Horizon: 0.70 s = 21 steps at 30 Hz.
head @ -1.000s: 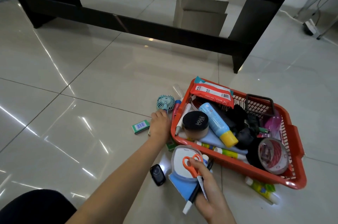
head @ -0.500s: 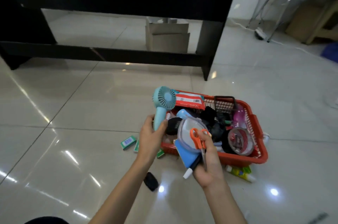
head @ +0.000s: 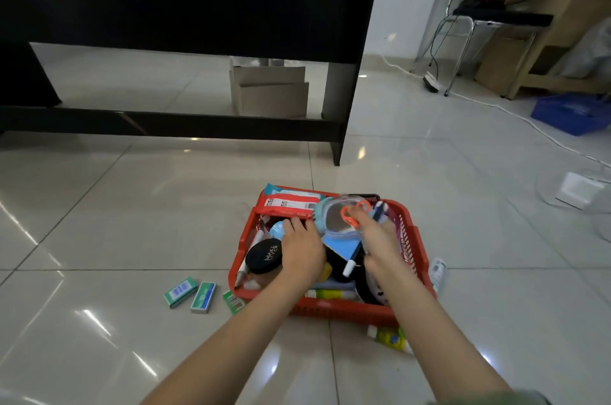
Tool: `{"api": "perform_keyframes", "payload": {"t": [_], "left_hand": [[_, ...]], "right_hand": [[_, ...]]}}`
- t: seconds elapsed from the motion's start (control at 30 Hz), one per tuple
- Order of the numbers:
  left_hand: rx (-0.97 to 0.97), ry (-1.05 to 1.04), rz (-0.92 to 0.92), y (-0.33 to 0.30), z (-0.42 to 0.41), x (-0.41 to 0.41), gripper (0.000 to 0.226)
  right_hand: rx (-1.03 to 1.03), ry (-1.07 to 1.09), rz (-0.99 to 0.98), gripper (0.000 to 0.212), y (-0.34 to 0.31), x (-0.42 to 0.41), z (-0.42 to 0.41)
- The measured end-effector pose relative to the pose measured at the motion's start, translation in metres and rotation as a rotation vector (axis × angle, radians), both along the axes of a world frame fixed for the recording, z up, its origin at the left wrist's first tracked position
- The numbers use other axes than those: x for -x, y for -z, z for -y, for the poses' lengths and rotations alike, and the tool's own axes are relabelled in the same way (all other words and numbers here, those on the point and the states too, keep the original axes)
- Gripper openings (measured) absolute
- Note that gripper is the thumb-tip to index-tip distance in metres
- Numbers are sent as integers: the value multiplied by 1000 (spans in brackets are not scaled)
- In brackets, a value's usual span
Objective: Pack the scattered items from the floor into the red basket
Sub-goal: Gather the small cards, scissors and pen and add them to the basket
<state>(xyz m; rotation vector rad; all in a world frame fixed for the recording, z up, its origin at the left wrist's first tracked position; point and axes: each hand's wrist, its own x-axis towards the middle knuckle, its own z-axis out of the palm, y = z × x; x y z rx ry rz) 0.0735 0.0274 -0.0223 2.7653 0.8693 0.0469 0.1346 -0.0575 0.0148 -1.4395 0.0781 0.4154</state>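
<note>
The red basket sits on the tiled floor, packed with a red wipes pack, a black round jar and other items. My left hand reaches down inside it, fingers curled by the teal fan, whose handle is hidden under the hand. My right hand hovers over the basket gripping a bundle: orange scissors, a round clear case, a blue card and a marker. Three green boxes lie left of the basket. A yellow-green tube lies at its front.
A white bottle lies against the basket's right side. A black desk frame crosses behind, with a cardboard box beneath it. At the right are a blue crate, a white cable and a white device.
My left hand lifted the teal fan off the floor and brought it down into the basket. My right hand carried its bundle from in front of the basket to above it.
</note>
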Motion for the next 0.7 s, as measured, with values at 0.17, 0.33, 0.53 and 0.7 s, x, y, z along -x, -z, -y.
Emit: {"api": "perform_keyframes", "payload": {"t": [0.17,0.33,0.53,0.7], "left_hand": [[90,132,-25,6,-10,7,52],[220,219,220,5,-27,32,78],[64,325,163,18,-24,49,73],[-2,395,-1,18,2,40,73]], "right_hand": [[461,-64,253,71,14,-15,-26],[1050,-386,453,57,12,-21,-26],[1388,-568,504,35,-5,-29,-7],[1252,-444,649,58,19,-11,20]]}}
